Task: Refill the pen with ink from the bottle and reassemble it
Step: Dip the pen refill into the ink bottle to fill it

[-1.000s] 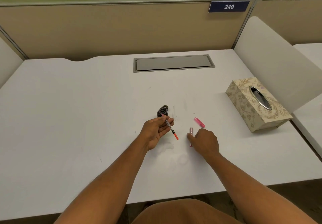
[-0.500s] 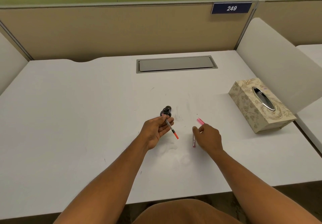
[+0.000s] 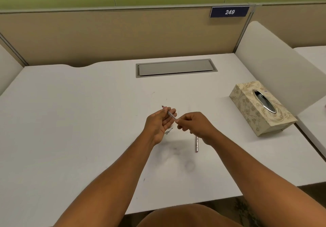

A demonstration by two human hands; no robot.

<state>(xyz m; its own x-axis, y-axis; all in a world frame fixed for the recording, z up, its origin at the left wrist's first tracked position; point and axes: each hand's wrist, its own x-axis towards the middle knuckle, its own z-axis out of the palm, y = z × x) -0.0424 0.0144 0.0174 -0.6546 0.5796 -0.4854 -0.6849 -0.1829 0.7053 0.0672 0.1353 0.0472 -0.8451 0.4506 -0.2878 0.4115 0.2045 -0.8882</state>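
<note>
My left hand (image 3: 157,126) is raised over the middle of the white desk (image 3: 79,120) and holds a thin clear pen refill (image 3: 170,114) across its fingers, dark tip pointing up and left. My right hand (image 3: 197,126) meets it from the right and pinches the refill's lower end, which its fingertips cover. A slim metallic pen barrel (image 3: 196,144) lies on the desk just under my right wrist. The ink bottle and the pink piece are hidden behind my hands; only a small grey-marked bit (image 3: 168,131) shows below my left palm.
A patterned tissue box (image 3: 261,108) stands at the right of the desk. A grey cable hatch (image 3: 176,67) is set into the desk at the back. Partition walls close off the back and right. Faint ink smudges mark the desk near my wrists.
My right hand left the desk near the pink piece and came up to the refill's end. My left hand rose slightly and now covers the ink bottle. The orange end is no longer visible.
</note>
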